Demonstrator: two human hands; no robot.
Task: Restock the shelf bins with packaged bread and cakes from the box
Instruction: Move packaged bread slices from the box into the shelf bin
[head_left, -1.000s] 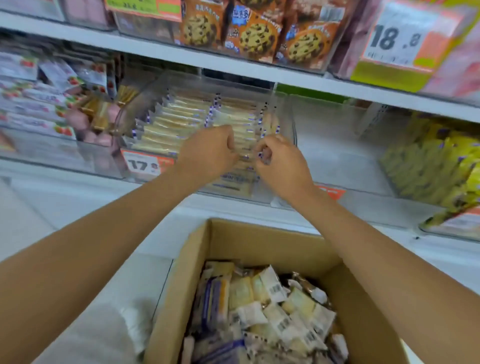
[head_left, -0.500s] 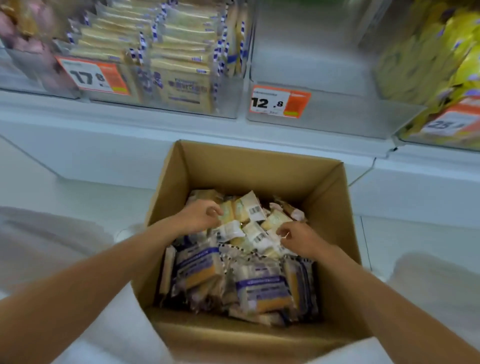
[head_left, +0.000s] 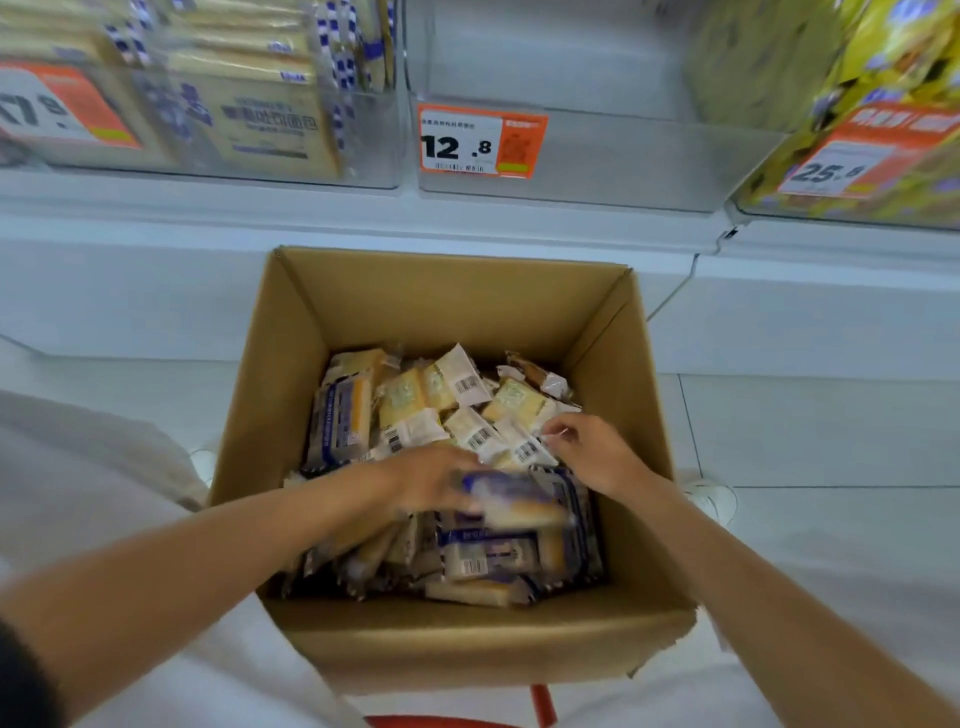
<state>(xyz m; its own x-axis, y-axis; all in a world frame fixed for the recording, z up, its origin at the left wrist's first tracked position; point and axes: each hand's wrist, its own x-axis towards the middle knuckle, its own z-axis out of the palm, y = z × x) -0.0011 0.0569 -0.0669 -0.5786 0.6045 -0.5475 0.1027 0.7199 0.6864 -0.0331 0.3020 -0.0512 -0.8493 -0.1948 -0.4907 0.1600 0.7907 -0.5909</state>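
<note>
1. Box (head_left: 441, 306): cardboard, top open, seen below the shelf front; filled partway w/ wrapped goods.
2. L hand (head_left: 426, 480): motion-blurred. Fingers are curled over one end of a blue-striped pack (head_left: 519, 501), which is gripped just above the front pile. Exact finger placement can't be told.
3. R hand (head_left: 597, 452): thumb & forefinger are closed in a pinch on the wrapper edge of a small pack (head_left: 535, 441) near box centre; other fingers loosely bent.
4. Small cakes (head_left: 457, 395): pale, barcoded, heaped at the back of the box.
5. Bread packs (head_left: 488, 556): blue-striped, stacked at the front.
6. Left bin (head_left: 363, 166): clear plastic, stocked w/ rows of bread.
7. Middle bin (head_left: 597, 171): clear, marked by a price tag (head_left: 483, 140) reading 12.8.
8. Right bin (head_left: 857, 213): clear, holds yellow pkgs.
</note>
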